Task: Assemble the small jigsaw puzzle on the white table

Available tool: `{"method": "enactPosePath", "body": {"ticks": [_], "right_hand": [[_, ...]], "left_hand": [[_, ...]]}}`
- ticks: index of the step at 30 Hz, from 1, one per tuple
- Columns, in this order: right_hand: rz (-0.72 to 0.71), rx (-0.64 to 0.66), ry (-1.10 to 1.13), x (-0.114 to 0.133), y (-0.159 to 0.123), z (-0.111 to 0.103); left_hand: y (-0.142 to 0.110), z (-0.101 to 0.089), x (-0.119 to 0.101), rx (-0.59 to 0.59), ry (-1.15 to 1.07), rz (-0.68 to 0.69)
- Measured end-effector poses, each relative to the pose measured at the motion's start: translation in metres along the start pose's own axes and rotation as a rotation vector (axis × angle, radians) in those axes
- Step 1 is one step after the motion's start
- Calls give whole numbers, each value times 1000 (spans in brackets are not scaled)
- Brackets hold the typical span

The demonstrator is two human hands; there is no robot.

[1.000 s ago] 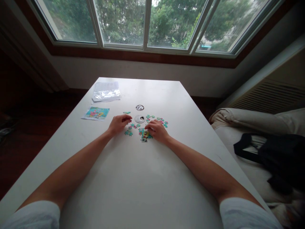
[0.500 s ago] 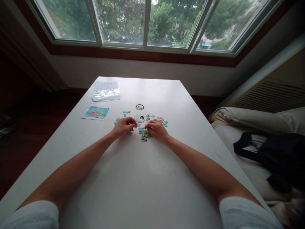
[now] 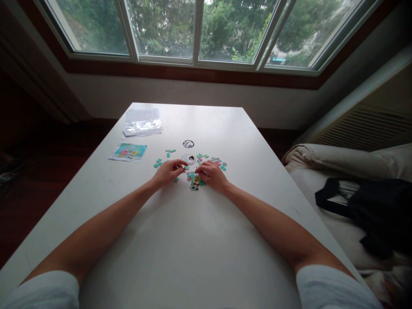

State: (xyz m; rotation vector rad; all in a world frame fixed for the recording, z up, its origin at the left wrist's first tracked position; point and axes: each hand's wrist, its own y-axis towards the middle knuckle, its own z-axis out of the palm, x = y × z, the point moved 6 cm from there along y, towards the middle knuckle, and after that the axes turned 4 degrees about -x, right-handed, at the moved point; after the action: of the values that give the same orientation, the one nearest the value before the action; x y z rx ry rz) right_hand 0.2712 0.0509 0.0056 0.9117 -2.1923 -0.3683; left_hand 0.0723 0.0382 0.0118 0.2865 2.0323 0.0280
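My left hand (image 3: 169, 172) is over the loose jigsaw pieces left of centre, its thumb and forefinger apart near a pink piece (image 3: 184, 170). Whether it touches that piece I cannot tell. My right hand (image 3: 212, 175) has its fingers bent together at the upper right of a partly joined jigsaw puzzle (image 3: 195, 182), which shows a yellow cartoon figure. What lies under those fingertips is hidden. Green and pink jigsaw pieces (image 3: 202, 156) are scattered beyond my right hand. More green pieces (image 3: 157, 163) lie left of and beyond my left hand.
A round grey-white disc (image 3: 188, 159) lies between the piles, with a dark round thing (image 3: 188, 144) behind it. At the left of the white table (image 3: 193, 240) are a picture sheet (image 3: 129, 152) and a clear plastic packet (image 3: 143, 122). A dark bag (image 3: 380, 210) is on the sofa at right.
My left hand has moved right and slightly nearer, from the left pieces toward the middle ones; its thumb and forefinger have parted. My right hand has stayed at the joined puzzle.
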Motion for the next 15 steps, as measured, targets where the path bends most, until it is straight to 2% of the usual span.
{"method": "enactPosePath", "body": {"ticks": [3, 7, 15], "right_hand": [[-3, -7, 3, 0, 0, 0], [-1, -48, -1, -1, 2, -7], [131, -241, 0, -26, 8, -44]], "left_hand": [[-3, 0, -10, -10, 212, 82], [-8, 2, -15, -2, 397, 106], [-13, 3, -16, -24, 659, 140]]}}
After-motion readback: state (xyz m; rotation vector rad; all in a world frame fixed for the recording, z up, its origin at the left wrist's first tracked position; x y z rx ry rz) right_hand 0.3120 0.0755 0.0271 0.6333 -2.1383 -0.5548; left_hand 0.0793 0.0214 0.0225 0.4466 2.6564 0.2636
